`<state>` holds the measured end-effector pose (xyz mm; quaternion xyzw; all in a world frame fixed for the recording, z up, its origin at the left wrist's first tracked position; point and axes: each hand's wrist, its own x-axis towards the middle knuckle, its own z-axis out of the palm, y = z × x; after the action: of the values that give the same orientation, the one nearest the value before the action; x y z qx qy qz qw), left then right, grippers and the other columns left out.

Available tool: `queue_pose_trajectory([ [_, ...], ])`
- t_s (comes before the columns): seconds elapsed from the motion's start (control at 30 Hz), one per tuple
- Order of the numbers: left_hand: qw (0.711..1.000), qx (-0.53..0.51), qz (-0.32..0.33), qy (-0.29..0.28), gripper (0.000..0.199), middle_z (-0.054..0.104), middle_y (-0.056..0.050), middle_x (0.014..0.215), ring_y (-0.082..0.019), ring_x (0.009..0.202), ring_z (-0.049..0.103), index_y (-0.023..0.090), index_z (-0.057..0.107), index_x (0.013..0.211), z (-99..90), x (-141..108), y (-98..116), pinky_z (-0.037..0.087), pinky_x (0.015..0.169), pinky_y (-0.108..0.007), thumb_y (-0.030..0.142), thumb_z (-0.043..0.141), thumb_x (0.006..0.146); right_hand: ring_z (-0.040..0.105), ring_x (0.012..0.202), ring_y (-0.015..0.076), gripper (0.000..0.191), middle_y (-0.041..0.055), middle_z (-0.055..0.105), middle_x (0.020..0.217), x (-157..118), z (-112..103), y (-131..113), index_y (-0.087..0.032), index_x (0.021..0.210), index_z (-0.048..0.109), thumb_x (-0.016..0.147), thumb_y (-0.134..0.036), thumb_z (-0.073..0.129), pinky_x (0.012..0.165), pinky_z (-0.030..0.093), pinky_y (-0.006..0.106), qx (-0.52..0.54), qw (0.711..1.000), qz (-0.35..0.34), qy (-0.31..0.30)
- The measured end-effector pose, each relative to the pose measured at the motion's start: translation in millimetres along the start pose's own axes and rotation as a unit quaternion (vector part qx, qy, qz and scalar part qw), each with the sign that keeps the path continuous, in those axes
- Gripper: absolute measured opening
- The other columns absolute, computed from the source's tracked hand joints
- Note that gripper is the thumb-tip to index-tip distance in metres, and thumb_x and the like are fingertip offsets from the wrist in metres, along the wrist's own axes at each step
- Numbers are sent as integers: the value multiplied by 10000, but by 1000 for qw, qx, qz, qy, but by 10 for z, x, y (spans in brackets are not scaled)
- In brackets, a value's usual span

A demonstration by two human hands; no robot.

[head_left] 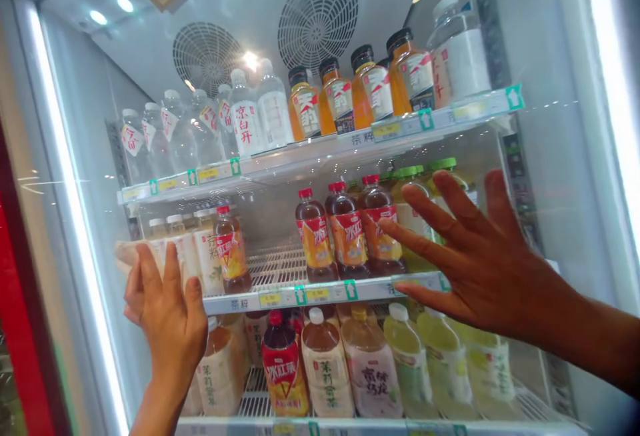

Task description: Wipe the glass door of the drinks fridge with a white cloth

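My left hand [167, 313] is raised at the lower left with its fingers apart. A pale, whitish item [127, 253] shows just behind its fingertips; whether the hand touches it I cannot tell. On the right, my right hand [465, 256] spreads its fingers wide with nothing in it, in front of green-capped bottles [417, 209]. Between the hands, on the middle shelf [325, 293], stand red-capped tea bottles [350, 229]. Another red-capped bottle [231, 253] is near my left hand, beside white-labelled bottles [207, 249].
The top shelf [310, 156] holds clear water bottles [245, 116] and black-capped orange bottles [373, 86]. Below, the bottom shelf carries several large bottles [327, 369]. Lit side frames [75, 209] border the cooler.
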<state>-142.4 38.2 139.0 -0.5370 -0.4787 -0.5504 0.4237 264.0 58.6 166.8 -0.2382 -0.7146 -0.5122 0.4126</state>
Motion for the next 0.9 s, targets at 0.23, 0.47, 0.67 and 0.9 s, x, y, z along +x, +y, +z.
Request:
queue_pose_trajectory([
  [0.23, 960, -4, 270, -71, 777, 166, -35, 1767, -197, 1630, 192, 219, 249, 1657, 47, -676, 762, 161, 1309, -320, 171, 556, 944, 94, 1632, 303, 652, 68, 261, 1725, -101, 11, 143, -276, 1597, 403, 1045, -623, 380, 1298, 4, 680, 34, 998, -50, 13],
  [0.47, 993, 16, 104, -44, 756, -23, -3, 1783, -338, 1640, -117, 362, 182, 1664, 254, 43, 1169, -55, 1286, -679, 410, 533, 996, 99, 1634, 296, 686, 53, 258, 1725, -123, 7, 119, -293, 1641, 299, 1034, -590, 419, 1299, 21, 701, 33, 998, -49, 21],
  [0.67, 977, -10, 191, -97, 766, 22, -29, 1786, -295, 1654, 30, 313, 223, 1662, 229, -723, 1457, 12, 1339, -540, 234, 537, 967, 109, 1632, 307, 716, 49, 184, 1745, -109, -12, 117, -281, 1658, 239, 1036, -578, 434, 1287, -42, 704, 46, 998, -43, 12],
  [0.9, 991, -10, 127, -49, 706, 9, -12, 1785, -283, 1651, -47, 363, 141, 1665, 354, 148, 1511, -29, 1307, -644, 279, 440, 1031, 108, 1633, 307, 716, 43, 267, 1727, -111, -5, 115, -287, 1647, 274, 1026, -614, 412, 1288, -80, 685, 47, 998, -47, 7],
])
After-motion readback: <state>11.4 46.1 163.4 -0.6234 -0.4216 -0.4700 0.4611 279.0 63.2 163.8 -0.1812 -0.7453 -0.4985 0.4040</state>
